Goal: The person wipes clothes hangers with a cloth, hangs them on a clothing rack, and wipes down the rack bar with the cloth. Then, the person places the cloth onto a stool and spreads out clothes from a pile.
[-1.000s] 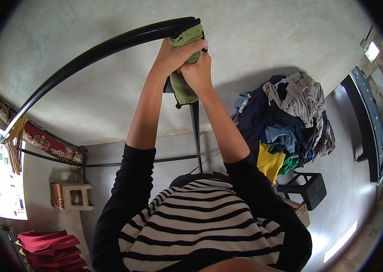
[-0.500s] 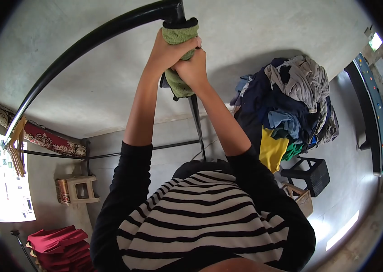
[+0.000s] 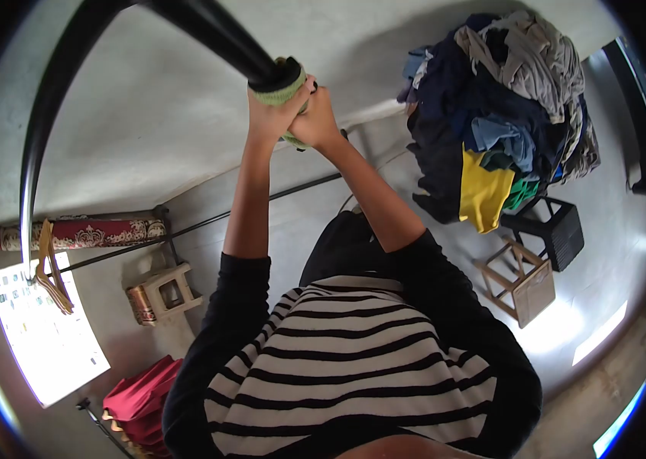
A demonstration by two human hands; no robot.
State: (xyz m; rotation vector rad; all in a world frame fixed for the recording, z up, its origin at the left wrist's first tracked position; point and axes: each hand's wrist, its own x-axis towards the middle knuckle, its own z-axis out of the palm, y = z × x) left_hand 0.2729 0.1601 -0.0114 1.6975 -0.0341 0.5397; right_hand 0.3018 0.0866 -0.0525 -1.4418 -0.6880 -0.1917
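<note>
Both my hands are wrapped around a green cloth with dark edging, which encircles a black metal pole. My left hand is closed over the upper part of the cloth. Pressed against it, my right hand grips the cloth slightly lower and to the right. Part of the cloth is hidden behind the fingers. The pole joins a curved black bar at the upper left, and a thinner black rail runs behind my arms.
At the right is a large heap of clothes, near a black stool and a wooden stool. Wooden hangers hang on the left beside a rolled patterned rug. Red garments hang at lower left, below a beige stool.
My hands and the green cloth have slid down the pole, away from its joint with the curved bar. The whole view has shifted and turned too.
</note>
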